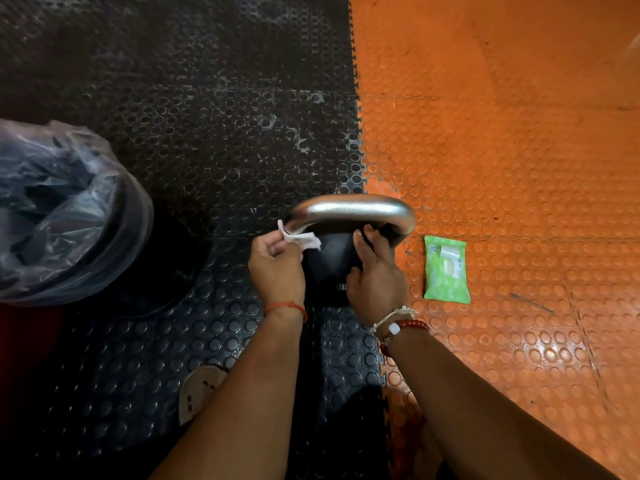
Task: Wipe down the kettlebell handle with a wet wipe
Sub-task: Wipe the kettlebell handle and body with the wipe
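A black kettlebell (329,268) with a shiny steel handle (353,207) stands on the floor where the black and orange mats meet. My left hand (275,268) pinches a white wet wipe (303,239) against the left foot of the handle. My right hand (375,271) rests on the right side of the kettlebell's body, fingers spread over it and thumb on its front, just below the handle's right foot.
A green pack of wet wipes (446,270) lies on the orange mat right of the kettlebell. A round bin lined with a clear plastic bag (65,216) stands at the left. A sandalled foot (199,393) shows below my left forearm.
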Tool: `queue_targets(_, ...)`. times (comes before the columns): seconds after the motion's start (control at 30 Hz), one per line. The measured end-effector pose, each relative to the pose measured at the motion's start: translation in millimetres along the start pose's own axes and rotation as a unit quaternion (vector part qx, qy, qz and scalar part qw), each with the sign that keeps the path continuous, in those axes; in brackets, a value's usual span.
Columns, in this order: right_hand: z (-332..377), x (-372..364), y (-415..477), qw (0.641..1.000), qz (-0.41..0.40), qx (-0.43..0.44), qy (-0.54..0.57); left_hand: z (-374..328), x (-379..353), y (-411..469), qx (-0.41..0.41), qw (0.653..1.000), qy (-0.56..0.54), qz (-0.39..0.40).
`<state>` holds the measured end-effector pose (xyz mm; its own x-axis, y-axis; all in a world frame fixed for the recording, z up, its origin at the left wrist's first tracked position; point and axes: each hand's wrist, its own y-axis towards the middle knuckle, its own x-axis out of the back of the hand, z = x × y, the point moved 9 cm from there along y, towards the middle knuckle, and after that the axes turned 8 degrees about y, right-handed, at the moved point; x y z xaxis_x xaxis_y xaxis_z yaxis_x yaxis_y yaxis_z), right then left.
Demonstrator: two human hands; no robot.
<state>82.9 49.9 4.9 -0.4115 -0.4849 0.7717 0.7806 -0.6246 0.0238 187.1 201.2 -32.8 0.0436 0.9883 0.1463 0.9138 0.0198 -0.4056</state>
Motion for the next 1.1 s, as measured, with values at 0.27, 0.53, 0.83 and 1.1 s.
queue_targets(0.27,4,8,0,0.998,-0.017,-0.022,0.054,-1,0,2,0.016,0.998,0.053,0.020)
queue_targets(0.53,59,-17,-11,0.959,-0.041,-0.051,0.274,-7,12,10,0.018,0.994,0.096,0.049)
queue_targets(0.83,41,-36,11,0.919,-0.008,-0.145,0.367,28,41,24,0.082,0.996,0.039,0.003)
queue_targets(1.1,28,-54,14,0.830,0.024,-0.222,0.511,49,38,17,0.144,0.989,0.008,0.024)
